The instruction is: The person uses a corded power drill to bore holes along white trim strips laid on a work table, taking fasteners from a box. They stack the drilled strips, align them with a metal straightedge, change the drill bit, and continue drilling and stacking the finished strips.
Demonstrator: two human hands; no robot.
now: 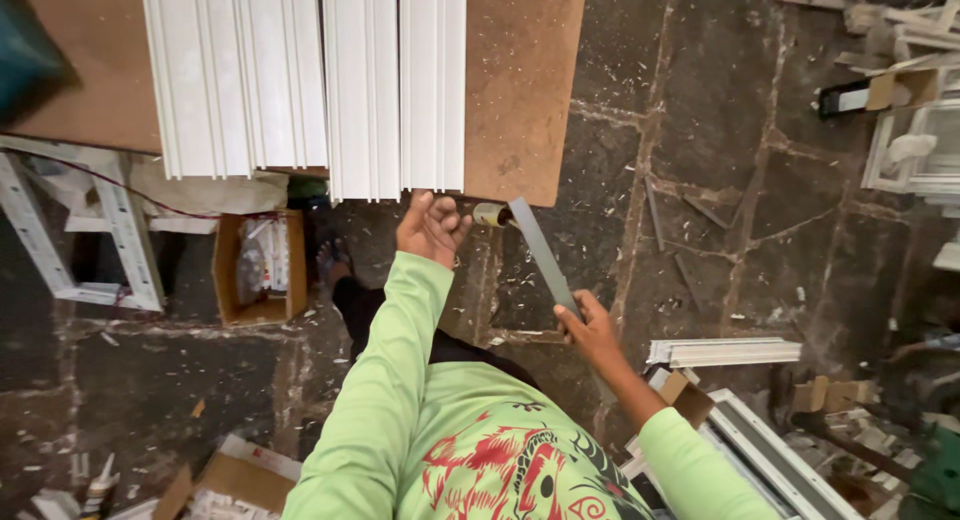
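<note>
My right hand (589,327) grips the near end of a flat grey metal strip (540,250) that slants up toward the brown board's edge (520,100). My left hand (432,226) is raised just under the near ends of the white plastic profiles (300,80) lying side by side on the board, fingers curled; whether it pinches anything I cannot tell. A small roll of tape (490,215) sits beside that hand at the board's edge. Both sleeves are light green.
A dark stone floor (750,200) strewn with white shavings lies below. An open cardboard box (260,268) and a white frame (110,240) stand at left. More white profiles (725,352) and frame pieces (910,150) lie at right. My foot (335,265) shows below the board.
</note>
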